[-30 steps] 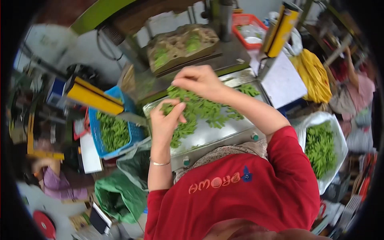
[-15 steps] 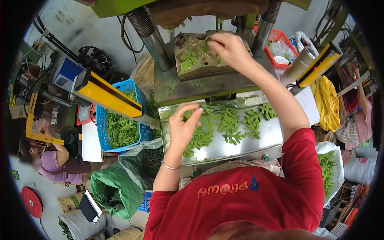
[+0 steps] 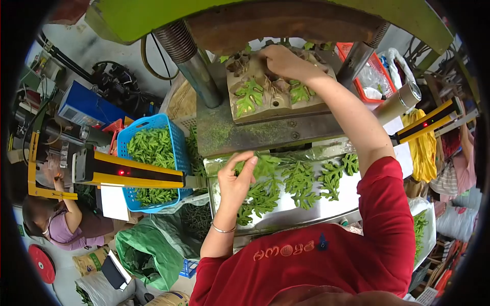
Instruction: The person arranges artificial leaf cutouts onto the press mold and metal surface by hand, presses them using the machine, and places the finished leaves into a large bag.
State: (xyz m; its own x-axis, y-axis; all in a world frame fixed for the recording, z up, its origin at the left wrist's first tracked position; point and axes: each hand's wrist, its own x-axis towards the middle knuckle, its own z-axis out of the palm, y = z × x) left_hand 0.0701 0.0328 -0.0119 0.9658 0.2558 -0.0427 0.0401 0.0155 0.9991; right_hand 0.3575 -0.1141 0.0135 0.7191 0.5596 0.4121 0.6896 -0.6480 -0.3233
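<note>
My right hand (image 3: 288, 62) reaches over the brown mould block (image 3: 273, 109) under the press, its fingers bent at the rear of the block; what they hold, if anything, is hidden. Two green leaves, one at the left (image 3: 249, 96) and one at the right (image 3: 301, 92), lie on the block. Over the left part of the metal tray (image 3: 326, 201), my left hand (image 3: 237, 178) has thumb and forefinger pinched at the edge of a blurred green leaf (image 3: 265, 166). Several leaves (image 3: 299, 183) lie spread on the tray.
Thick steel columns (image 3: 191, 66) flank the block, beneath the press head (image 3: 275, 25). Left are a blue basket of leaves (image 3: 185, 148), a yellow bar (image 3: 138, 171) and a green bag (image 3: 168, 255). Another person (image 3: 76, 224) sits far left. A red basket (image 3: 370, 69) stands behind right.
My right hand has moved toward the rear of the block. A leaf now lies at the block's right. My left hand now has a leaf raised at its fingertips. The view has shifted closer to the press.
</note>
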